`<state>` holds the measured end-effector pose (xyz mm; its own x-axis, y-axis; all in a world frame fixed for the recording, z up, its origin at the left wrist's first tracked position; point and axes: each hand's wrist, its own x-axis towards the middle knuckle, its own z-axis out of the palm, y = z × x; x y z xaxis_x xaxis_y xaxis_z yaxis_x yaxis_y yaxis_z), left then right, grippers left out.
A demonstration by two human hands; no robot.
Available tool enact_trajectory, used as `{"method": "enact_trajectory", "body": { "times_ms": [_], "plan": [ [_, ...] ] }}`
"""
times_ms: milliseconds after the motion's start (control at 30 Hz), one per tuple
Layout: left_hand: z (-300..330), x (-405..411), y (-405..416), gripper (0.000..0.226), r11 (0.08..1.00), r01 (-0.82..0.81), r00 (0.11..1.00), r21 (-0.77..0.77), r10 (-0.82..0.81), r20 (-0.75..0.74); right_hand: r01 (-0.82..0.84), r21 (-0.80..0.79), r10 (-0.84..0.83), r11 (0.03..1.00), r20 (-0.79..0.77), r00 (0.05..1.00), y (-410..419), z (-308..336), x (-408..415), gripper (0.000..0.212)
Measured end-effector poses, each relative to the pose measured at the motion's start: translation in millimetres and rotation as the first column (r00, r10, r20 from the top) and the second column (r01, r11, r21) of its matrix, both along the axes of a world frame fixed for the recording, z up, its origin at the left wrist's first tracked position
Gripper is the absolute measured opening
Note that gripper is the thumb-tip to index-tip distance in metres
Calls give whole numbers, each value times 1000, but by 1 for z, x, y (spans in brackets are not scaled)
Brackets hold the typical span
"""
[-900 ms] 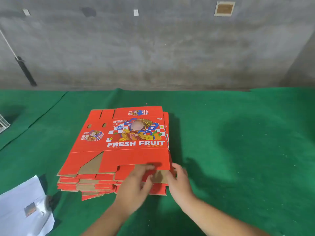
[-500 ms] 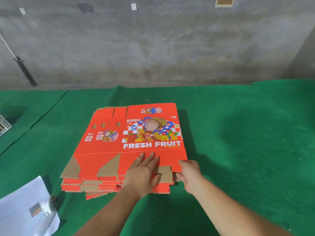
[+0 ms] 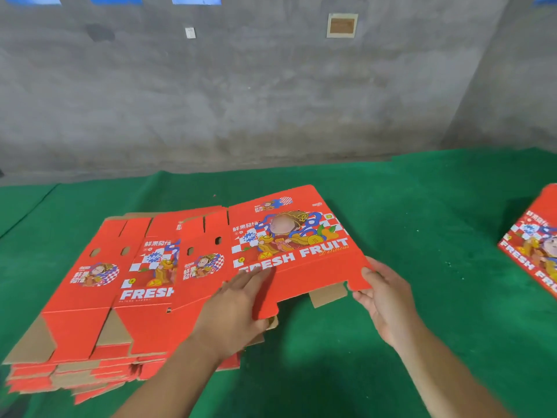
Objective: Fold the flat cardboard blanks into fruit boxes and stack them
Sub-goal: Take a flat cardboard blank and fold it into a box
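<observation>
Cardboard blank (image 3: 297,248), the top one, is coming off the pile (image 3: 99,303) and hangs out past the pile's right edge, its far end tipped up off the green bench (image 3: 422,221). Your right hand (image 3: 384,300) has its grip closed on the blank's near right corner tab, thumb on the printed face and fingers curled beneath, and that looks like what is carrying the weight. Your left hand (image 3: 238,315) lies flat and open on the blank's near edge, just over the FRESH lettering, pinching nothing; it reads as a steadying press so the sheet slides rather than flaps. A brown flap shows beneath the blank's near edge, between your two hands, so the layers look ready to spread. Under the blank's left side the next sheet in the pile shows the same print. Well to the right of the pile, at the frame edge, another printed red carton (image 3: 533,245) sits on the bench; whether it is folded, you cannot tell from here.
</observation>
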<state>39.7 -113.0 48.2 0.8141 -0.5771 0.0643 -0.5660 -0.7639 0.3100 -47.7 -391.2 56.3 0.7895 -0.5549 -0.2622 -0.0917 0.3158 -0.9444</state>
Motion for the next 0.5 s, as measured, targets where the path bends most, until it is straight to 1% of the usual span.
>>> {"method": "enact_trajectory", "body": {
  "times_ms": [67,100,133,200,233,267,333,400,467,500],
  "plan": [
    [0,-4,-20,77,999,25,999,-32,-23,46,42,-1,-42,999,14,999,-40,13,-1,24],
    [2,-6,-30,73,995,25,998,-94,-20,62,43,-22,-43,999,14,999,-58,18,-2,24],
    [4,-8,-43,70,982,24,996,-187,-7,89,33,-52,-32,998,13,999,-75,22,-3,24],
    [9,-12,-71,57,916,0,988,-402,63,143,25,-110,-23,994,20,1000,-100,31,-5,31],
    [12,-13,-86,45,872,-31,978,-488,127,166,31,-135,-25,990,43,999,-108,35,-5,38],
    [17,-13,-100,33,838,-71,965,-541,196,177,34,-167,-22,985,78,997,-113,40,-5,48],
    [24,-16,-123,19,797,-139,944,-588,285,164,20,-250,17,968,145,989,-118,48,-7,74],
    [28,-20,-137,17,739,-171,940,-652,321,117,-41,-391,115,919,167,979,-120,50,-12,94],
    [33,-23,-144,17,671,-213,936,-710,349,48,-101,-575,213,812,131,968,-125,49,-19,106],
    [36,-22,-146,16,654,-223,937,-722,349,27,-99,-661,233,744,118,965,-128,50,-22,110]
  ]
}}
